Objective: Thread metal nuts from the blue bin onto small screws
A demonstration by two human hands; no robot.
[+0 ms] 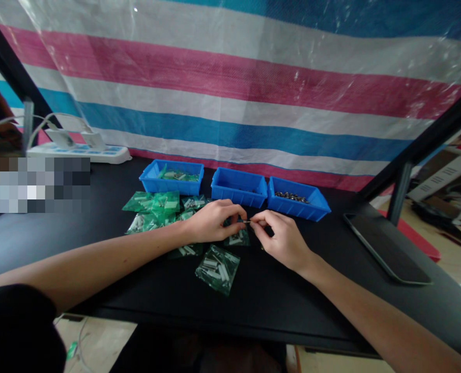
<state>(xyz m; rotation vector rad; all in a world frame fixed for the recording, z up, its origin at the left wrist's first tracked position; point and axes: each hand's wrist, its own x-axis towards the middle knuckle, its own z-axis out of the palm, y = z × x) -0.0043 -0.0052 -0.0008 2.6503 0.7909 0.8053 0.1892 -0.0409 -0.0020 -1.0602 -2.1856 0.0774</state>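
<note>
Fingertips of my left hand and my right hand meet above the black table, pinching a small, thin metal piece between them. Its exact kind is too small to make out. Under and beside my left hand lie several green plastic bags with pale, rod-like parts inside. Closer to the table's front edge, a separate green bag lies flat, holding silvery cylindrical pieces. Just beyond my right hand, a blue bin contains many small metal parts.
Left of that bin stand a middle blue bin and a left blue bin with green bags inside. A phone lies at right. A white power strip with plugs sits back left, before a striped sheet.
</note>
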